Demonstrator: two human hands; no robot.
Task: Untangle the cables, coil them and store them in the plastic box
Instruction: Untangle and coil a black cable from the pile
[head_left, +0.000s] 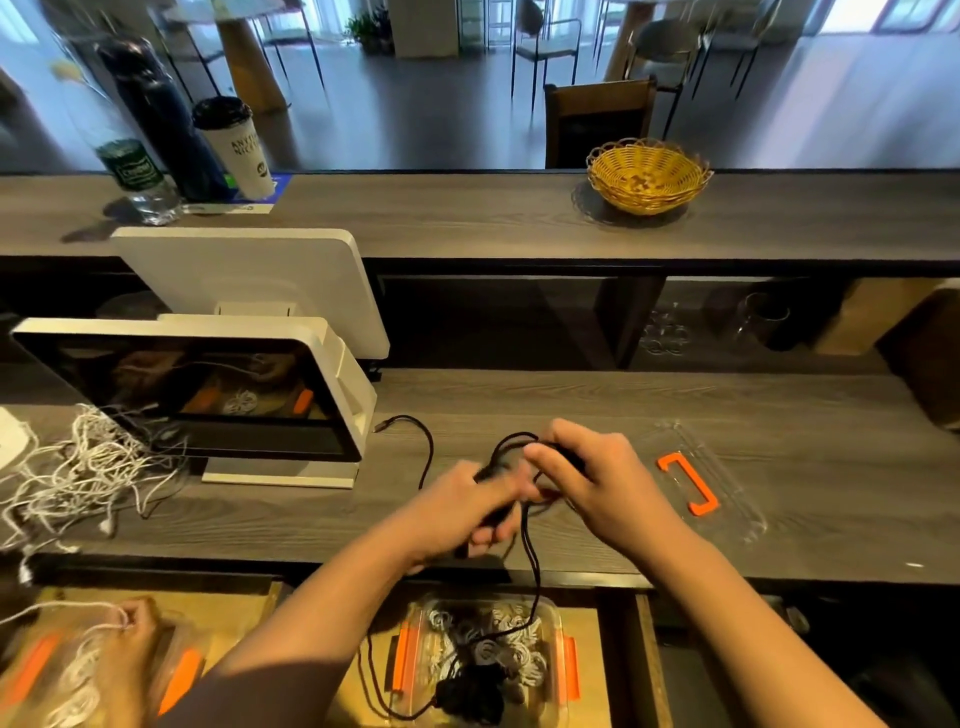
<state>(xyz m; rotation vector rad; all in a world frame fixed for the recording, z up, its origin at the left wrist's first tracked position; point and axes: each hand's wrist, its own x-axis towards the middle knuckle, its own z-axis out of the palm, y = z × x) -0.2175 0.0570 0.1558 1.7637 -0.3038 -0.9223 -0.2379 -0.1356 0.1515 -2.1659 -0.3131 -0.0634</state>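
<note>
Over the wooden counter, my left hand (467, 512) grips a black cable (428, 457), and my right hand (592, 478) pinches loops of the same cable just beside it. One end of the cable lies on the counter near the screen; another length hangs down over the counter's front edge. Below that edge stands the clear plastic box (563, 670) with orange latches, holding coiled white and black cables. Its clear lid (727, 483), with an orange clasp, lies on the counter right of my hands. A tangle of white cables (88, 473) lies at the left.
A white point-of-sale screen (208, 395) stands on the counter left of my hands. Another person's hand (132, 631) holds a white cable over a second box at bottom left. On the upper shelf are a yellow wicker basket (647, 174), a coffee cup (236, 148) and bottles.
</note>
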